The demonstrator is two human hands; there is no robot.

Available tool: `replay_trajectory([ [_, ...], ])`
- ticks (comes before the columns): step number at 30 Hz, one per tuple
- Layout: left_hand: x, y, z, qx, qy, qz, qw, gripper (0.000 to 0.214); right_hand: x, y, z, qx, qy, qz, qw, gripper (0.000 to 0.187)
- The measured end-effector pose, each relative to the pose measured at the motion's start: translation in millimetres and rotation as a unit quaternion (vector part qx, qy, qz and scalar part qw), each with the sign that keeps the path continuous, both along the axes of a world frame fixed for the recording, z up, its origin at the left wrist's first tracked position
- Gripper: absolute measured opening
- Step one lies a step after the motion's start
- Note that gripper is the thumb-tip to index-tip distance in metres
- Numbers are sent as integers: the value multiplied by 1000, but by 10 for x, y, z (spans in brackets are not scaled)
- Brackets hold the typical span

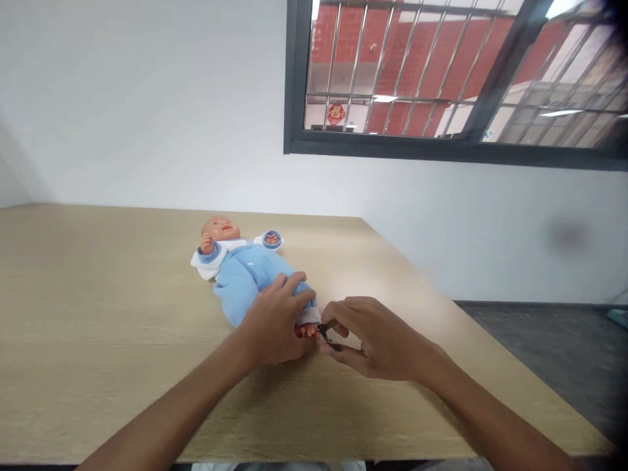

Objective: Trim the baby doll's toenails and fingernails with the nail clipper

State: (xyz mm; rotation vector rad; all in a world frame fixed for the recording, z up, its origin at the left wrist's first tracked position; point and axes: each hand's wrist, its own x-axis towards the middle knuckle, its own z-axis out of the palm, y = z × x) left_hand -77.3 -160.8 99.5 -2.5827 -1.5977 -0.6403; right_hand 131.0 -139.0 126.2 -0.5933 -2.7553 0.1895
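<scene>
A doll (244,263) in pale blue clothes lay on its back on the bench (122,294), head toward the wall (147,118). The left hand (280,319) was wrapped around its lower leg, next to the bare foot (308,331). The right hand (367,335) pinched a small dark clipper (324,332) between thumb and fingers, its tip right at the toes.
</scene>
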Motion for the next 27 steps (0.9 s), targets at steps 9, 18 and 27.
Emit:
replay_trajectory([
  [9, 7, -8, 4, 8, 5, 2, 1000, 42, 83, 90, -43, -153, 125, -46, 979, 19],
  [18, 2, 4, -14, 13, 12, 0, 1000, 42, 138, 117, -13, -285, 153, -30, 946, 20],
  [27, -4, -8, -20, 13, 9, -1, 1000, 42, 104, 121, -78, -293, 165, -11, 942, 23],
])
